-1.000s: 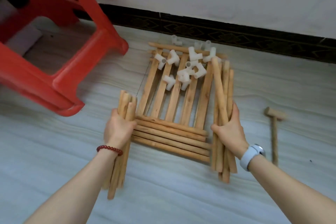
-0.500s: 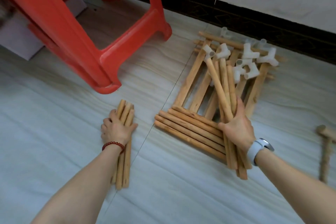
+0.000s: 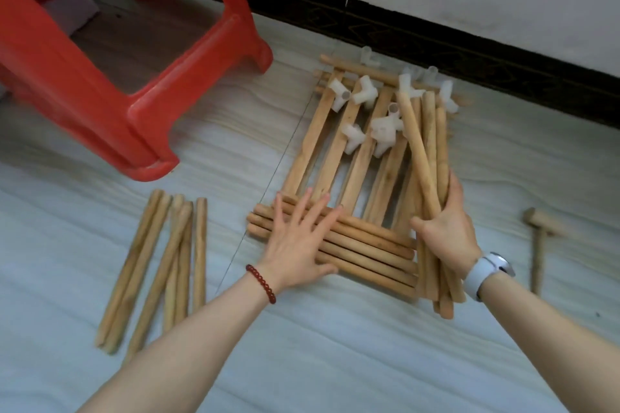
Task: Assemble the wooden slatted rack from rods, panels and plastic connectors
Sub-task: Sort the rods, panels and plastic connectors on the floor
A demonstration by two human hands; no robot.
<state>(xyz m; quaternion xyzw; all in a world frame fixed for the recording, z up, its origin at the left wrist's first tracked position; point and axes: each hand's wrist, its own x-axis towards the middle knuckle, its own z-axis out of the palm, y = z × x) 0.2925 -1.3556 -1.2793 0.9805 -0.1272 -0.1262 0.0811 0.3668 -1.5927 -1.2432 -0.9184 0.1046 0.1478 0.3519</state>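
**Bare wood everywhere, nothing joined yet**

Wood parts only sorted so far, I'd say. Left hand point(image 3: 295, 245) flat, fingers spread, pressing on the crosswise rods point(image 3: 365, 251) at the near end of the slatted panel point(image 3: 332, 147). Right hand point(image 3: 446, 225) wrapped round a long rod bundle point(image 3: 426, 144) at the panel's right edge. Spare rods point(image 3: 161, 265) lie loose, well left. White connectors point(image 3: 375, 117) sit atop the slats, none visibly fitted. Mallet point(image 3: 540, 241) untouched, far right. Whole assembly prob. still ahead.

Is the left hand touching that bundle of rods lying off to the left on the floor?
Apart. The head view shows the left hand spread on the crosswise rods, with bare floor between it and the left rod bundle.
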